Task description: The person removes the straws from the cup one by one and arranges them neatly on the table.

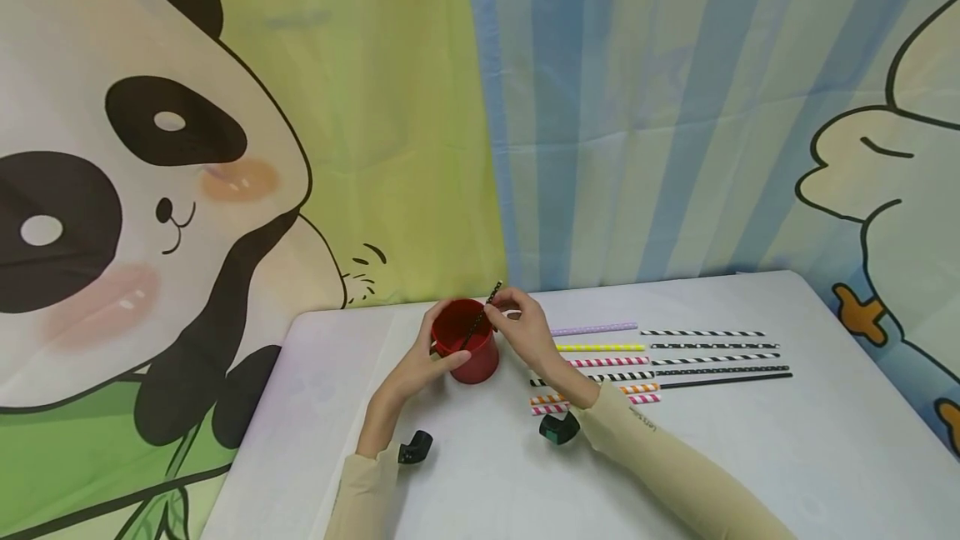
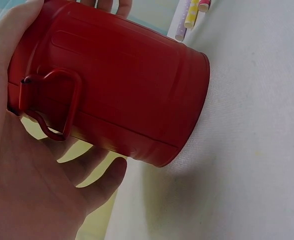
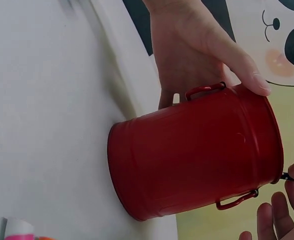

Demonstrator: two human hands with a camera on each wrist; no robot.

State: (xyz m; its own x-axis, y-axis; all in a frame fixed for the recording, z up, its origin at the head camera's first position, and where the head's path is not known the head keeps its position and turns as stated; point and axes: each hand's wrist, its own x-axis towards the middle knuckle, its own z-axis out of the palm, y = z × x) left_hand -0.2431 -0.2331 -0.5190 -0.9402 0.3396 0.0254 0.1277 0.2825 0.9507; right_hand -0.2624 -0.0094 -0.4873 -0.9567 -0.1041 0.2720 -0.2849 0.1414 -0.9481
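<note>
A small red metal bucket [image 1: 477, 367] with side handles stands on the white table. My left hand [image 1: 411, 363] holds it by the rim, thumb on the near side and fingers round the far left side. In the right wrist view the left thumb [image 3: 252, 80] lies along the bucket's top edge. My right hand [image 1: 525, 333] pinches a black patterned straw [image 1: 474, 327] near its upper end. The straw slants over the mouth, its lower part inside the bucket. The bucket's bottom inside is hidden.
To the right, colourful paper straws [image 1: 600, 348] lie in a row, with black and black-and-white straws [image 1: 716, 359] beside them. The right forearm passes over some. Behind the table [image 1: 480, 473] hangs a printed curtain [image 1: 615, 107]. Black devices [image 1: 559, 428] sit at both wrists.
</note>
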